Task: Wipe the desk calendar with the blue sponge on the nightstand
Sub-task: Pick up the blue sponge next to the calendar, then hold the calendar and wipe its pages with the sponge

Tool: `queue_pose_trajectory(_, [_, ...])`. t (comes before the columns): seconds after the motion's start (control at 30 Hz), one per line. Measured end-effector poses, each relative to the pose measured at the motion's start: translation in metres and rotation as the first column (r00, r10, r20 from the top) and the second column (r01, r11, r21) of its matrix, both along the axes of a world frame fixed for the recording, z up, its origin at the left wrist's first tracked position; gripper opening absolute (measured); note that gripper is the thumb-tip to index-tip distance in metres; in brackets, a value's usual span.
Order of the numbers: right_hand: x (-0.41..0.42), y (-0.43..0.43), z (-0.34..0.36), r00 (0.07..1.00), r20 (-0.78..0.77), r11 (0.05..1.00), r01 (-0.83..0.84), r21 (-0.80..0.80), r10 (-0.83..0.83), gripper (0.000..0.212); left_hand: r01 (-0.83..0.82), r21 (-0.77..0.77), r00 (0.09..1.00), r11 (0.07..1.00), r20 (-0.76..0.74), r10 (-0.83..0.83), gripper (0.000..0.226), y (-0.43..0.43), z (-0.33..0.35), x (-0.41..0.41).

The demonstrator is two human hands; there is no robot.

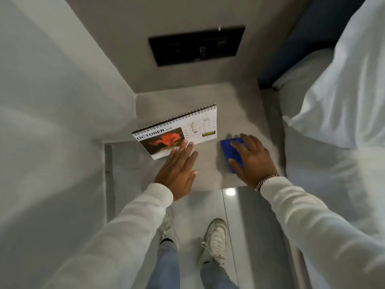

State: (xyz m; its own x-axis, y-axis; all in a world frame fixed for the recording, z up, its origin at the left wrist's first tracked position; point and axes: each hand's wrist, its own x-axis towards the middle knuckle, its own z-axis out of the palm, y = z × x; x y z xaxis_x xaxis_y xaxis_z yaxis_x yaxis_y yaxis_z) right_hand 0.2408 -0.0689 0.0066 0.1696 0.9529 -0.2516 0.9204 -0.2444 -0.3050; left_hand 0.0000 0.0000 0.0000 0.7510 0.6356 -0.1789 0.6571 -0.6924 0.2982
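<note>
A spiral-bound desk calendar [177, 130] showing OCTOBER and a red flower photo stands on the grey nightstand [239, 105], toward its left side. My left hand [177, 170] is spread flat, fingertips touching the calendar's lower edge. The blue sponge [231, 151] lies on the nightstand to the right of the calendar. My right hand [252, 157] rests on top of the sponge, fingers curled over it and covering its right part.
A black wall panel [196, 45] sits on the wall above the nightstand. A bed with white bedding [337, 101] and a blue headboard borders the right. A white wall closes the left. My feet in white shoes stand on glossy floor below.
</note>
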Motion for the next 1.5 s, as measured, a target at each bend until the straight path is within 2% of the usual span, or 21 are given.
queue_pose_trajectory(0.13, [-0.01, -0.006, -0.052, 0.99, 0.11, 0.995, 0.081, 0.061, -0.088, 0.053, 0.112, 0.016, 0.982, 0.994, -0.152, -0.108, 0.056, -0.006, -0.059, -0.003])
queue_pose_trajectory(0.27, [-0.022, -0.013, -0.093, 0.971, 0.129, 0.967, 0.176, 0.182, -0.201, 0.052, 0.171, 0.066, 0.977, 0.983, -0.137, -0.161, 0.059, -0.004, -0.1, -0.013])
queue_pose_trajectory(0.43, [-0.033, -0.007, -0.114, 0.924, 0.109, 0.884, 0.31, 0.35, -0.367, 0.042, 0.205, 0.106, 0.976, 0.973, -0.098, -0.195, 0.069, -0.002, -0.113, -0.021])
queue_pose_trajectory(0.57, [-0.04, -0.003, -0.128, 0.888, 0.13, 0.823, 0.342, 0.454, -0.441, 0.04, 0.206, 0.106, 0.977, 0.973, -0.075, -0.199, 0.069, -0.001, -0.115, -0.02])
queue_pose_trajectory(0.73, [-0.052, 0.005, -0.119, 0.824, 0.107, 0.77, 0.462, 0.441, -0.556, 0.042, 0.214, 0.068, 0.976, 0.975, -0.062, -0.21, 0.071, -0.002, -0.113, -0.021])
queue_pose_trajectory(0.83, [-0.062, 0.009, -0.106, 0.826, 0.097, 0.781, 0.478, 0.403, -0.556, 0.041, 0.218, 0.014, 0.975, 0.976, -0.041, -0.217, 0.07, 0.001, -0.106, -0.022])
queue_pose_trajectory(0.97, [-0.092, 0.0, -0.084, 0.832, 0.078, 0.796, 0.493, 0.35, -0.549, 0.036, 0.274, -0.156, 0.961, 0.949, 0.072, -0.266, 0.07, 0.014, -0.079, -0.034])
queue_pose_trajectory(1.03, [-0.113, -0.006, -0.074, 0.836, 0.053, 0.801, 0.502, 0.327, -0.546, 0.036, 0.325, -0.181, 0.944, 0.928, 0.121, -0.307, 0.068, 0.022, -0.054, -0.038])
queue_pose_trajectory(1.13, [-0.139, -0.014, -0.062, 0.832, -0.036, 0.797, 0.543, 0.265, -0.554, 0.038, 0.406, -0.148, 0.904, 0.902, 0.21, -0.373, 0.065, 0.039, -0.014, -0.039])
queue_pose_trajectory(1.23, [-0.155, -0.014, -0.051, 0.766, -0.202, 0.744, 0.641, 0.188, -0.61, 0.042, 0.42, -0.028, 0.882, 0.907, 0.249, -0.4, 0.065, 0.072, 0.021, -0.033])
queue_pose_trajectory(1.3, [-0.162, -0.008, -0.048, 0.672, -0.339, 0.657, 0.733, 0.177, -0.658, 0.044, 0.386, 0.021, 0.893, 0.922, 0.244, -0.379, 0.068, 0.101, 0.036, -0.026])
queue_pose_trajectory(1.4, [-0.174, 0.005, -0.047, 0.486, -0.562, 0.466, 0.864, 0.191, -0.67, 0.046, 0.342, -0.016, 0.93, 0.94, 0.152, -0.336, 0.085, 0.141, 0.042, -0.01])
queue_pose_trajectory(1.5, [-0.189, 0.027, -0.047, 0.373, -0.703, 0.341, 0.92, 0.194, -0.606, 0.048, 0.428, -0.035, 0.903, 0.903, 0.05, -0.426, 0.093, 0.162, 0.034, -0.003])
